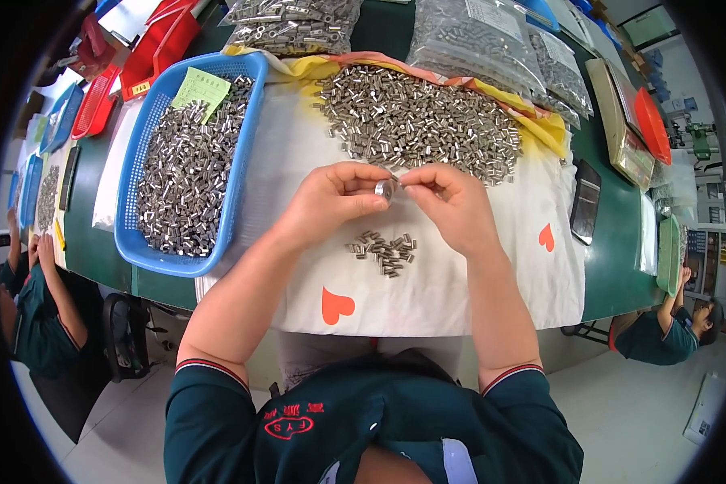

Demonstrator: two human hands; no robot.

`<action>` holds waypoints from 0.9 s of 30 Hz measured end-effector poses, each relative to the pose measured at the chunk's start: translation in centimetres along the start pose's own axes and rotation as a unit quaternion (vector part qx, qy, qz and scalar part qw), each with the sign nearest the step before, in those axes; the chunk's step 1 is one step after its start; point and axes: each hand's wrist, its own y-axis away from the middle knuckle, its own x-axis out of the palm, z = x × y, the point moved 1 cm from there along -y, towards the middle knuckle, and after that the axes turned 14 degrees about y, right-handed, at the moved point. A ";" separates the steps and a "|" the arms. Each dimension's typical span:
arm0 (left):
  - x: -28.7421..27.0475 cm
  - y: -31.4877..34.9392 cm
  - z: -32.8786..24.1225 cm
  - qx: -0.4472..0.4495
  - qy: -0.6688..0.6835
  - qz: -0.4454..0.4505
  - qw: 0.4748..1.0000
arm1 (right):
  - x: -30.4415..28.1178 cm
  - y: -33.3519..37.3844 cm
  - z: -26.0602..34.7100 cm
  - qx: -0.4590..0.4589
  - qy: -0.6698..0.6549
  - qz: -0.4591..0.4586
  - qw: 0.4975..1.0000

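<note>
My left hand [328, 202] is closed around a short round metal piece with a bright rim [385, 189], perhaps a gauge, its kind not clear. Close beside it, the thumb and fingertips of my right hand [453, 208] are pinched together at the metal piece; whatever they grip is too small to make out. Below both hands, a little heap of small metal cylinders [385, 254] lies on the white cloth [427, 302] with red hearts. Beyond my fingers spreads a big pile of the same silvery cylinders [419, 117].
On the left stands a blue plastic basket [123, 202] full of cylinders, with a yellow-green paper slip [200, 91]. Clear bags of metal parts [480, 44] lie at the back. A dark phone-like device [586, 202] rests at right. Co-workers [661, 335] sit on both sides.
</note>
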 end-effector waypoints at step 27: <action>-0.1 0.4 0.1 0.010 -0.029 -0.004 1.000 | 1.2 1.5 1.7 -0.147 0.101 -0.072 0.981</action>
